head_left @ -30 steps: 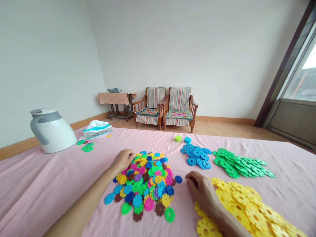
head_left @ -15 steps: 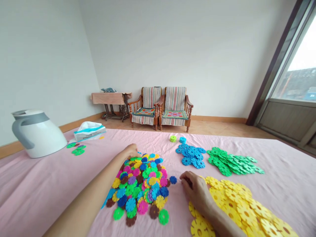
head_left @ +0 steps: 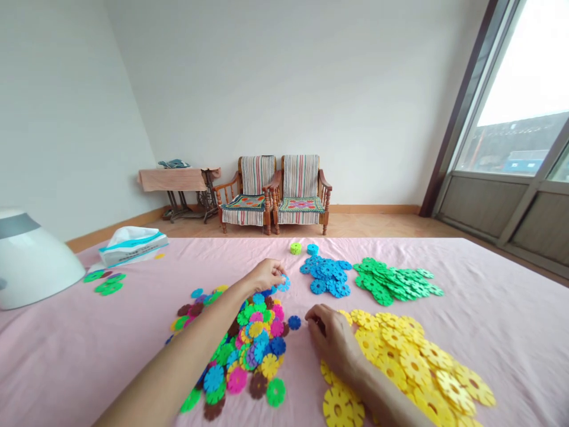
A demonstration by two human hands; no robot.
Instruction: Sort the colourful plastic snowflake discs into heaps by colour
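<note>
My left hand (head_left: pixel 265 275) pinches a light blue notched disc (head_left: pixel 285 284) at the far right edge of a mixed pile of coloured notched discs (head_left: pixel 255 329). My left forearm covers part of that pile. My right hand (head_left: pixel 331 333) rests with curled fingers on the cloth, at the left edge of a heap of yellow discs (head_left: pixel 415 365). Whether its fingers hold anything is hidden. Just left of its fingertips lies a dark blue disc (head_left: pixel 294 322), apart from them.
Beyond my hands lie a blue disc pile (head_left: pixel 328 276) and a green disc pile (head_left: pixel 393 280). Small lime (head_left: pixel 296 248) and light blue (head_left: pixel 312 249) stacks stand farther back. At left are a tissue pack (head_left: pixel 133 246), a few loose discs (head_left: pixel 109 286) and a white jug (head_left: pixel 38 261).
My left hand has moved right across the top of the mixed pile and now has a light blue disc. My right hand keeps its pose. The view has turned right.
</note>
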